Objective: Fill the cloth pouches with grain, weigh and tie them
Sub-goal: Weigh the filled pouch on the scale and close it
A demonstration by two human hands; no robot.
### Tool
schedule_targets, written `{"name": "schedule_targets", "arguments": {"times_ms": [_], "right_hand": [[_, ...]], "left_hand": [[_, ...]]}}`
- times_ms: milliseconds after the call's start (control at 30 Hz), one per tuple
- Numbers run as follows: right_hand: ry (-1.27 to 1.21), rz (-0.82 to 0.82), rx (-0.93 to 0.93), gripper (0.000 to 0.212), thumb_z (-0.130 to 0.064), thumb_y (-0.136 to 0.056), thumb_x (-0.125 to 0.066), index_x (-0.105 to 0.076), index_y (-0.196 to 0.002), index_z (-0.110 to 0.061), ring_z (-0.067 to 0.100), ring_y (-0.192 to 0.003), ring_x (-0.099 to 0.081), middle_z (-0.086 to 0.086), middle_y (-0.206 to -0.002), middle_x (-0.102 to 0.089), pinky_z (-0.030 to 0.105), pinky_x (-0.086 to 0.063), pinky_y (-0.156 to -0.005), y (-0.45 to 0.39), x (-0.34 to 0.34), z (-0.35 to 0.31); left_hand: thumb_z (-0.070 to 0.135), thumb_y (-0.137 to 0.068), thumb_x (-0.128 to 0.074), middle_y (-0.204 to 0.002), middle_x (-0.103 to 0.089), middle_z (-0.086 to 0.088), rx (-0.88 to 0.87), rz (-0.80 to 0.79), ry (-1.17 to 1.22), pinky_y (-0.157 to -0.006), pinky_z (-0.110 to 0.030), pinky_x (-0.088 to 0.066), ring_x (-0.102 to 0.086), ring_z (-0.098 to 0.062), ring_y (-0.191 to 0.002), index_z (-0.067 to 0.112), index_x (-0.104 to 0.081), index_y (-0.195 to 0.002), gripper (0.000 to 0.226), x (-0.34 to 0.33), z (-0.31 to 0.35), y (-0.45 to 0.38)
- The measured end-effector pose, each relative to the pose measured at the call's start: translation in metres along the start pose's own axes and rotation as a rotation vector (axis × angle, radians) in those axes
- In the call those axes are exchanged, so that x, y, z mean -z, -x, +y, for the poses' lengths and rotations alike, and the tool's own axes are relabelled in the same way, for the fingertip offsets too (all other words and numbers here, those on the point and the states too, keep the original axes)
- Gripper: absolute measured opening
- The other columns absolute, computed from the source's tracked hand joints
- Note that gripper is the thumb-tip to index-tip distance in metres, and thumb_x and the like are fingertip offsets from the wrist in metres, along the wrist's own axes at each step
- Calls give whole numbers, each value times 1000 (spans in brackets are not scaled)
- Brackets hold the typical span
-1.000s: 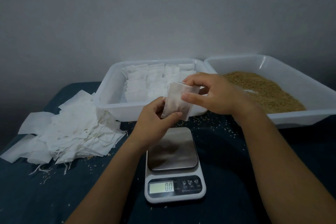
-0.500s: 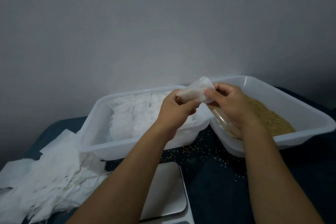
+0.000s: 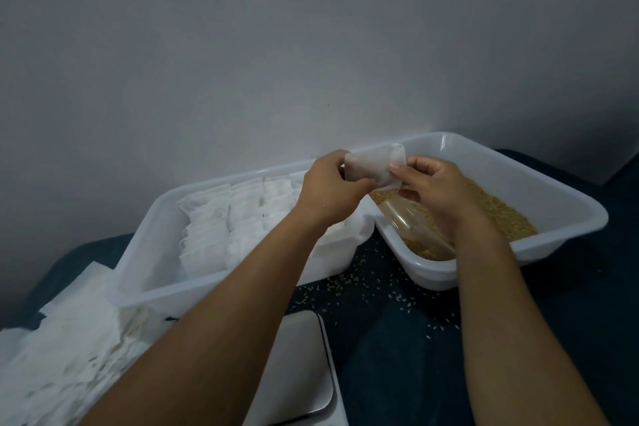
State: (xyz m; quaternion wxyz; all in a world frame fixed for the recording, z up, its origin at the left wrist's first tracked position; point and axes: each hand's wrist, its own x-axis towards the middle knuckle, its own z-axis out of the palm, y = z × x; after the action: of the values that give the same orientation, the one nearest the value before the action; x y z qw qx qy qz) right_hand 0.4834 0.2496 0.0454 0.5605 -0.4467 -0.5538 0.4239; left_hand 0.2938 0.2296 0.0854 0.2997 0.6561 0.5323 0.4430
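Both hands are up over the near corner of the white plastic tub point(image 3: 567, 207) of golden-brown grain point(image 3: 498, 214), working one small, thin white cloth pouch point(image 3: 371, 166) between them. The left hand point(image 3: 328, 190) pinches the pouch's left edge with curled fingers and thumb, and the right hand point(image 3: 432, 183) pinches the right edge the same way, so the pouch hangs flat and looks empty. To my eye this is the opening step, the mouth being teased apart before any grain goes in; whether it is open yet I cannot tell. A clear plastic scoop point(image 3: 411, 221), as it seems, lies in the grain just under the right hand. The next move will likely need one hand to hold the mouth wide while the other lets go and takes up grain, keeping over the tub so less spills. Loose grains point(image 3: 373, 287) already dot the dark blue worktop point(image 3: 397, 356). The white kitchen scale point(image 3: 297, 370) waits near the person, a second white tub point(image 3: 145, 252) holds stacked pouches, and more white cloth pieces point(image 3: 62, 356) lie heaped to the left.
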Motion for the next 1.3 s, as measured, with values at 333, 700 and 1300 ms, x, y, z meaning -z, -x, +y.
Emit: {"name": "schedule_targets", "arguments": {"times_ms": [333,700,1300], "right_hand": [[45,26,-18,13,-34,-95,-76,-81,-94,-23,16,-94,-71,0,-98,-80,48,-58,-97,0,1,4],[130,20,-5,17,-41,-96,-73,-81,-94,-26,29,-106,-72,0,-98,-79,53,-58,-98,0,1,6],[211,45,49,14,-43,-97,-70,-80,-91,-35,14,-93,-73,-10,-92,-78,49,-60,-94,2,-2,2]], "left_hand": [[16,-84,-82,-98,-75,-3,9,-8,-17,-77,-35,-62,-71,-20,-86,18,-74,-109,27,-1,5,-2],[12,-84,-80,-98,-75,-3,8,-5,-23,-67,-25,-58,-69,-15,-79,17,-74,-117,34,-1,8,-3],[14,-84,-80,-96,-75,-3,29,11,-13,-69,-27,-60,-71,-18,-82,19,-74,-116,33,-2,3,-1]]}}
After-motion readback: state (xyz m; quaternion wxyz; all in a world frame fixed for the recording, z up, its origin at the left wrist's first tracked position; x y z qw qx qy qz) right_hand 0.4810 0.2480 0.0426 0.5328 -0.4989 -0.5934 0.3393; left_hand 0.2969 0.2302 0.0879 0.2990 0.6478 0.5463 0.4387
